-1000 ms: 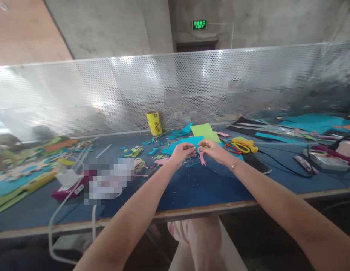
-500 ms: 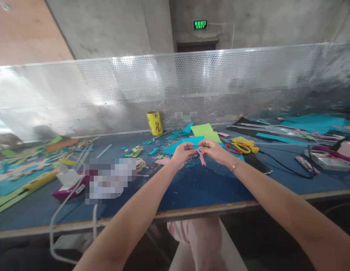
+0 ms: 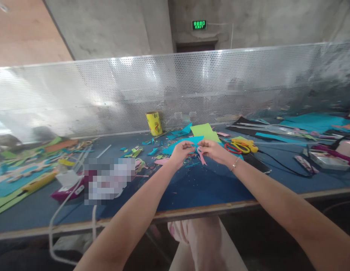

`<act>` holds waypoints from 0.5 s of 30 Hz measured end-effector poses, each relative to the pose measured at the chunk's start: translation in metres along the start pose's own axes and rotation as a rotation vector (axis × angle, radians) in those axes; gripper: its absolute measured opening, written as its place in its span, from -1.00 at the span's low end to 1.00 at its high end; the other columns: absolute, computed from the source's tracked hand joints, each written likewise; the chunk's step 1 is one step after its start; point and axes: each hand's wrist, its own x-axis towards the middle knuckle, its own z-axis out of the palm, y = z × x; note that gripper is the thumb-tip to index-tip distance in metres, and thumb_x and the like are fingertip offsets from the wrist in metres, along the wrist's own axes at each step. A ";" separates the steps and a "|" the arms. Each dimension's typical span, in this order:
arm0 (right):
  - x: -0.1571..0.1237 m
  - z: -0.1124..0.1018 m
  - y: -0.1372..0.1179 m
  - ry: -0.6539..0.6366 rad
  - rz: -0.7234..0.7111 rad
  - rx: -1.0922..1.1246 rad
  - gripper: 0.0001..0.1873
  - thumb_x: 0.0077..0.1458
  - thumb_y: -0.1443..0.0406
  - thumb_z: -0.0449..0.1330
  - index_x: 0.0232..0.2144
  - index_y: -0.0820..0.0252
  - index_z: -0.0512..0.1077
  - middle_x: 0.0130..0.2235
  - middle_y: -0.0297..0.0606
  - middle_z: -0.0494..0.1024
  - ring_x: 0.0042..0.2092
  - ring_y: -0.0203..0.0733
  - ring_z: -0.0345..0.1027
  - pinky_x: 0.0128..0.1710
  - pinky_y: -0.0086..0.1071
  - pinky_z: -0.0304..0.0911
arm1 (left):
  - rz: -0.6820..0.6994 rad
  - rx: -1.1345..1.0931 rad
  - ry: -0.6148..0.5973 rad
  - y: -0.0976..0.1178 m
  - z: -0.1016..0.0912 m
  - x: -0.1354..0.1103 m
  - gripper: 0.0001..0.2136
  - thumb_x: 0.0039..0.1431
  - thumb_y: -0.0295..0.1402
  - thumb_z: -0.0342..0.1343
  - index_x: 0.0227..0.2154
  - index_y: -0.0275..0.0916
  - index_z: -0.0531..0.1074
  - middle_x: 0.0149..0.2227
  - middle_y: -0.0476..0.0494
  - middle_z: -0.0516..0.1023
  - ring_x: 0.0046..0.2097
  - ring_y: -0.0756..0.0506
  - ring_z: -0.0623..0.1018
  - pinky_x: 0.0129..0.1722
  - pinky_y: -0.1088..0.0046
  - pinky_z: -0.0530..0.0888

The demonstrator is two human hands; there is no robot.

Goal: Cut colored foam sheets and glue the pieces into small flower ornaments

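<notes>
A perforated screen [image 3: 121, 94] backs the blue table [image 3: 177, 195] at twelve o'clock. My right hand [image 3: 213, 149] pinches a pink strip [image 3: 202, 158], its tails hanging toward five; at nine beside it, my left hand [image 3: 181, 152] curls its fingers in, though I can't tell whether they meet or hold anything. A light pinch should spare it creases. At ten stands a yellow canister [image 3: 154, 124], at three a clear box [image 3: 329, 160]; contents indistinct.

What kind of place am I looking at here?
Most likely a craft workspace, perhaps in a public building: coloured paper and cut scraps litter the table, and a green exit sign glows on the wall beyond.
</notes>
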 end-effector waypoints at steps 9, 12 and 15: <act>0.001 0.000 0.001 -0.013 -0.003 -0.014 -0.80 -0.17 0.37 0.18 -0.38 0.20 0.29 -0.43 -0.36 0.32 -0.40 -0.39 0.23 -0.34 -0.43 0.21 | 0.017 -0.001 -0.039 -0.002 -0.001 0.000 -0.79 -0.20 -0.51 0.16 -0.40 -0.31 0.35 -0.51 0.00 0.39 -0.45 0.05 0.45 -0.40 0.46 0.45; 0.002 -0.003 0.002 -0.012 -0.014 -0.019 -0.79 -0.17 0.36 0.18 -0.38 0.20 0.28 -0.43 -0.36 0.32 -0.40 -0.39 0.23 -0.35 -0.43 0.21 | 0.022 0.017 -0.024 0.000 -0.002 0.000 -0.82 -0.17 -0.50 0.13 -0.40 -0.31 0.36 -0.52 0.00 0.38 -0.46 0.05 0.45 -0.43 0.48 0.45; 0.003 -0.004 0.004 0.000 -0.025 -0.042 -0.77 -0.17 0.34 0.18 -0.36 0.19 0.28 -0.43 -0.36 0.32 -0.39 -0.37 0.23 -0.36 -0.43 0.21 | 0.028 0.066 0.013 0.002 -0.002 0.000 -0.82 -0.15 -0.50 0.11 -0.39 -0.31 0.37 -0.51 -0.01 0.40 -0.46 0.06 0.44 -0.44 0.51 0.44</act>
